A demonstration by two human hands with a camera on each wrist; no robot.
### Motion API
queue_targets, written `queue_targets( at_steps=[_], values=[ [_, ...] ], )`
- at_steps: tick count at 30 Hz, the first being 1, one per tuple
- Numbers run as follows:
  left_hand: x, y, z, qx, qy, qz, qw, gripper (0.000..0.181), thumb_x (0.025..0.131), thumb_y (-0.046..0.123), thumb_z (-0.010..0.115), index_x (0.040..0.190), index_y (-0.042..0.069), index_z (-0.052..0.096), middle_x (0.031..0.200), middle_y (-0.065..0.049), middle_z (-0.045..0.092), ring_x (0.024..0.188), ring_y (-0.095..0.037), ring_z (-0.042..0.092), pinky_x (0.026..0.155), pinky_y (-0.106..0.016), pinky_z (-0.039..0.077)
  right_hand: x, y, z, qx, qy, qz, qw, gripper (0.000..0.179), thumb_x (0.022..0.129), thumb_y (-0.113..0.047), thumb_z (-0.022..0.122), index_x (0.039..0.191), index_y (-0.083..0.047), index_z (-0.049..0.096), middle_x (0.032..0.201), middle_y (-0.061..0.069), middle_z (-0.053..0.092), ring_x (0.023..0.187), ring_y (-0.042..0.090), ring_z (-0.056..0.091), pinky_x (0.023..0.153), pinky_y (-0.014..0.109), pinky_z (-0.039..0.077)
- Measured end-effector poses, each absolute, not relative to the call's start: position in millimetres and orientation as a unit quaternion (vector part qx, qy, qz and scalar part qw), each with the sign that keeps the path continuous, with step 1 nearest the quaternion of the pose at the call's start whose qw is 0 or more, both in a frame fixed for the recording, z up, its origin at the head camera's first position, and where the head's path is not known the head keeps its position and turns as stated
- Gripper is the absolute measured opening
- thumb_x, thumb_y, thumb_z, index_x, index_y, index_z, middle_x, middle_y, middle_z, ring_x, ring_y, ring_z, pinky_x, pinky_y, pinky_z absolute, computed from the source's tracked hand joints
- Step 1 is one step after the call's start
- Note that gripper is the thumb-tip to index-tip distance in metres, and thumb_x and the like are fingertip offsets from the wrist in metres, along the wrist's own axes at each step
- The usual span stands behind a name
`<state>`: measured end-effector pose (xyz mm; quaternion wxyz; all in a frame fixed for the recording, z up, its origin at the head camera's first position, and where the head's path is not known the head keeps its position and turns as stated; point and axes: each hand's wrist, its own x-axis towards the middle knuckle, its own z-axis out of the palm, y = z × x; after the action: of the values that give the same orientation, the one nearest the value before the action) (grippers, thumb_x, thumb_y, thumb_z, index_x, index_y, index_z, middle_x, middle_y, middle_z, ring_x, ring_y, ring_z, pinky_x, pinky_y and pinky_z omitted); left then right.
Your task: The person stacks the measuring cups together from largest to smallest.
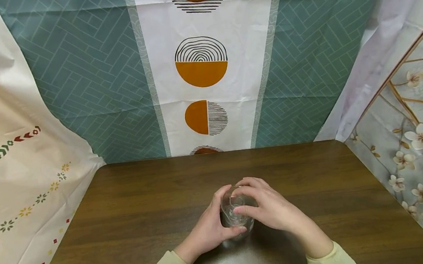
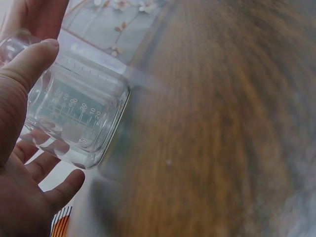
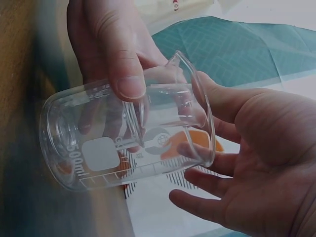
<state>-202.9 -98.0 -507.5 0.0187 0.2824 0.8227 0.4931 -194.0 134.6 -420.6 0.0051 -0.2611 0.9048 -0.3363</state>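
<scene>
A clear glass beaker (image 1: 250,224) marked 500 ml (image 3: 101,154) stands upright near the middle of the wooden table. My left hand (image 1: 205,233) grips it round the side, the thumb (image 3: 129,88) lying along the glass. Inside its mouth sits a smaller clear glass beaker (image 3: 168,106), high up near the rim in the right wrist view. My right hand (image 1: 273,207) comes over the top and pinches this small beaker between thumb and fingers. White graduation marks show through the glass in the left wrist view.
The brown wooden table (image 1: 134,213) runs back to a green and white patterned cloth (image 1: 206,92). A cream cloth (image 1: 12,176) hangs on the left and a floral one (image 1: 420,167) on the right. Light glares off the table's near part.
</scene>
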Motion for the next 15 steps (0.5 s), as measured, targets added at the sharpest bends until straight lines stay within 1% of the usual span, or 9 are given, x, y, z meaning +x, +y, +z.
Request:
queue_targets(
  at_steps=[2,10,15],
  values=[
    [-202.7,-98.0,-507.9,0.282,0.822,0.494,0.019,0.112,0.089,0.04,0.096,0.172,0.025,0.021,0.153,-0.006,0.052,0.132,-0.025,0.06,0.103,-0.046,0.054,-193.9,134.8,-420.0,-0.263,0.904,-0.337,-0.001,0.036,0.102,-0.042,0.081,0.131,-0.022,0.077,0.154,0.002,0.058,0.151,0.033,0.045,0.111,0.064,0.047],
    [-203.3,-97.5,-508.0,0.286,0.819,0.497,0.017,0.112,0.089,0.037,0.097,0.171,0.032,0.022,0.153,-0.003,0.053,0.133,-0.024,0.06,0.105,-0.048,0.053,-193.9,134.4,-418.6,-0.266,0.901,-0.342,-0.017,0.035,0.102,-0.041,0.081,0.132,-0.023,0.077,0.153,0.001,0.059,0.153,0.032,0.043,0.112,0.065,0.047],
    [-202.8,-97.4,-506.6,0.285,0.821,0.495,0.016,0.112,0.088,0.035,0.098,0.171,0.029,0.023,0.155,-0.003,0.053,0.136,-0.023,0.058,0.108,-0.05,0.051,-193.3,133.3,-418.2,-0.262,0.899,-0.349,-0.029,0.035,0.102,-0.04,0.082,0.132,-0.025,0.077,0.154,0.0,0.058,0.154,0.031,0.042,0.113,0.065,0.045]
  ],
)
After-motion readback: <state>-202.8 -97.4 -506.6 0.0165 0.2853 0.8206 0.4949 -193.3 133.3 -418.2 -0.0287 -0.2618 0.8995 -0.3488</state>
